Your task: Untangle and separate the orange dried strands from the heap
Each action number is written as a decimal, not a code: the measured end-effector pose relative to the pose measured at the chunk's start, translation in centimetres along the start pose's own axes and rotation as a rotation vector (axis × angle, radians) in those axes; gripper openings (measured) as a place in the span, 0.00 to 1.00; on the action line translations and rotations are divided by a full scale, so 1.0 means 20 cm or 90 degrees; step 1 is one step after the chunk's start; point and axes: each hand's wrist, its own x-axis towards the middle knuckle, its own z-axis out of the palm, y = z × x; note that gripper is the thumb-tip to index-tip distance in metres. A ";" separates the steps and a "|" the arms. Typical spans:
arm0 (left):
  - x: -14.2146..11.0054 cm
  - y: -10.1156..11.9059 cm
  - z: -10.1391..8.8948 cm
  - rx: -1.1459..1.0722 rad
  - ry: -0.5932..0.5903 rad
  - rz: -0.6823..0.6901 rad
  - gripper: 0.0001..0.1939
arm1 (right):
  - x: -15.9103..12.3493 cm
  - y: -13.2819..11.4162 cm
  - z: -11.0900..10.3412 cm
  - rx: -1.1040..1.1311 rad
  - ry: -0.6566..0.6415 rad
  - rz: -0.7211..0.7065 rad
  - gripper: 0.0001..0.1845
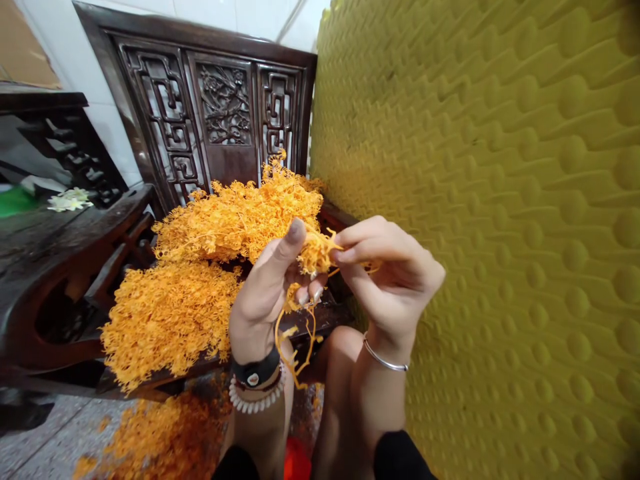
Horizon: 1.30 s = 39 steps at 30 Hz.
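A small bunch of orange plastic-looking sprigs (316, 255) sits between my two hands, in front of a larger heap. My left hand (267, 287) is curled around its lower left side, thumb raised. Thin orange stems (279, 333) dangle below that hand toward the wrist. The fingertips of my right hand (390, 267) pinch the right edge of the bunch. Behind the hands, a big heap of the same orange sprigs (235, 220) lies on a dark carved wooden chair (210, 33). Another heap (170, 320) spills over the seat's front left.
A yellow textured foam mat (500, 233) stands like a wall close on the right. More orange pieces (160, 440) lie on the speckled floor (45, 433). At the left, a dark wooden surface (30, 247) bears a white flower (70, 199) and a green item (15, 201).
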 end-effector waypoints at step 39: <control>-0.10 0.07 0.00 -0.065 -0.176 0.107 0.13 | 0.04 -0.04 0.00 0.410 0.157 0.293 0.11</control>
